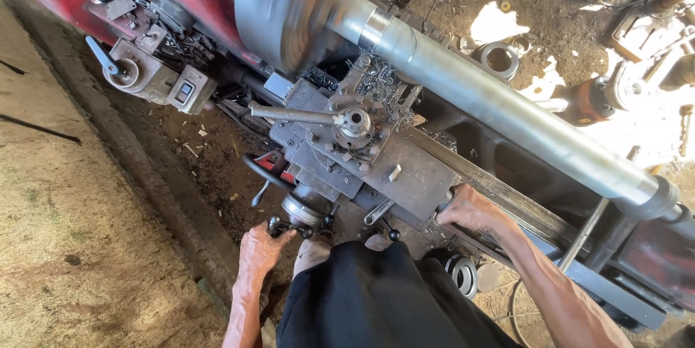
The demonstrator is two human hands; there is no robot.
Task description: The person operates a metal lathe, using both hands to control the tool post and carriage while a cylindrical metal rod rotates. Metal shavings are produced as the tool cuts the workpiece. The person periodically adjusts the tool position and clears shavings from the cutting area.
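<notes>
The lathe carriage [362, 160] sits in the middle, in front of the long steel shaft [507, 113] that runs above it from the chuck [282, 8] at its upper left. The tool post [353, 124] stands on the carriage. The left hand [262, 247] grips the cross-slide crank [293, 226] below the carriage; the right hand [470, 210] rests at the carriage's right edge.

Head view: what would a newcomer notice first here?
The long grey metal shaft runs diagonally across the lathe from a blurred chuck at the top. Below it, the left hand grips a small crank handle, and the right hand rests on the carriage's edge.
</notes>
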